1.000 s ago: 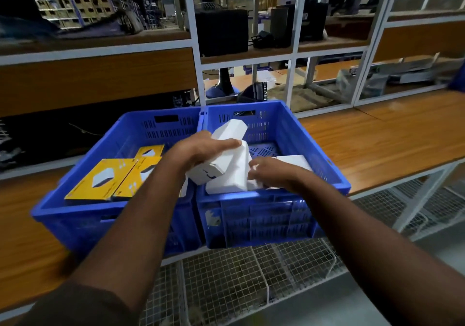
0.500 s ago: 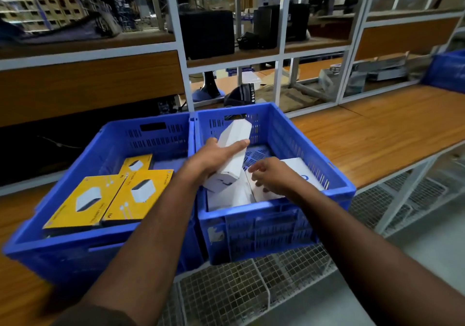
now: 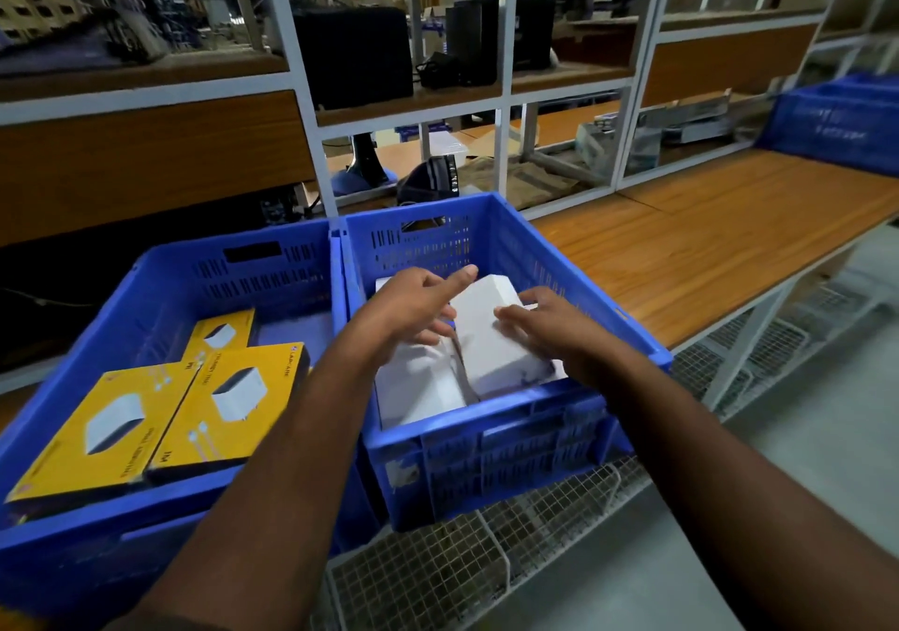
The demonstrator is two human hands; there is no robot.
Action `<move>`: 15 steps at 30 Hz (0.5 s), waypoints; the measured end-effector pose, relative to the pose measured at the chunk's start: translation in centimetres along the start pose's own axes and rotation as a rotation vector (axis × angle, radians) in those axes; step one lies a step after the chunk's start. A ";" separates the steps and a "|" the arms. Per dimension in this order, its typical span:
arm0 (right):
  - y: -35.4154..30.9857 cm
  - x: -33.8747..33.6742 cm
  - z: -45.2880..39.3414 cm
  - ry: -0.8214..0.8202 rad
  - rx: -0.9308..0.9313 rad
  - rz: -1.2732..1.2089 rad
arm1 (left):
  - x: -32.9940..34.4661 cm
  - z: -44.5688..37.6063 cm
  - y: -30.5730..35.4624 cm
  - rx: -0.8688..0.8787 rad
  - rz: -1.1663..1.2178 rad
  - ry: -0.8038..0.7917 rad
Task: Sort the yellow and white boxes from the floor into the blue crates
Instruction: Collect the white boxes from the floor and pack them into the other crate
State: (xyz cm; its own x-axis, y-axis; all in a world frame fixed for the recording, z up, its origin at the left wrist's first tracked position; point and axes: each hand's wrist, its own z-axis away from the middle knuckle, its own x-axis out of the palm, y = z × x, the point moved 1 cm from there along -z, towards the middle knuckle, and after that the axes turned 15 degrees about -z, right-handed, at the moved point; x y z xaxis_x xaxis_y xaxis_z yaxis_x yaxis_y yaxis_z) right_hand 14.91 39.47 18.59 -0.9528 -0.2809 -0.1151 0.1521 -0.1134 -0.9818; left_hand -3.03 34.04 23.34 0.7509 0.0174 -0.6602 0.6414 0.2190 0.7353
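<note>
White boxes (image 3: 491, 333) lie flat, plain-topped, side by side.

Warehouse/stockroom: metal shelving (image 3: 296, 70) w/ stacked goods, blue crates (image 3: 511, 236), wooden workbench (image 3: 705, 241).

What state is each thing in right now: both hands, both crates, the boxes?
Left hand: open, fingers straight, over the white boxes.
Right hand: open, resting on the top white box.
Right crate: holds white boxes only.
Left crate: holds three yellow boxes, lying flat.
</note>
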 end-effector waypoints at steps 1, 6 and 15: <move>0.0 -0.3 -0.1 -0.006 -0.029 0.145 | -0.1 -0.1 -0.2 -0.004 0.008 0.018; -0.2 -1.4 -1.3 -0.017 -0.087 0.348 | -1.0 -1.2 -0.6 -0.017 0.045 0.099; -3.4 -1.0 -5.7 -0.366 -0.104 0.647 | -2.5 -4.6 -2.2 -0.104 -0.026 0.262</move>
State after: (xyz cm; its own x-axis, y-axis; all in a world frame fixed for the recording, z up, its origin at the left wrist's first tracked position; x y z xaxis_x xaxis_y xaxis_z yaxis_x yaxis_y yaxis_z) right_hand 13.85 45.54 21.15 -0.5303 -0.5622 -0.6345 0.6091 0.2679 -0.7464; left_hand -7.02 37.96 22.64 0.6595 0.2595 -0.7055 0.6298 0.3216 0.7071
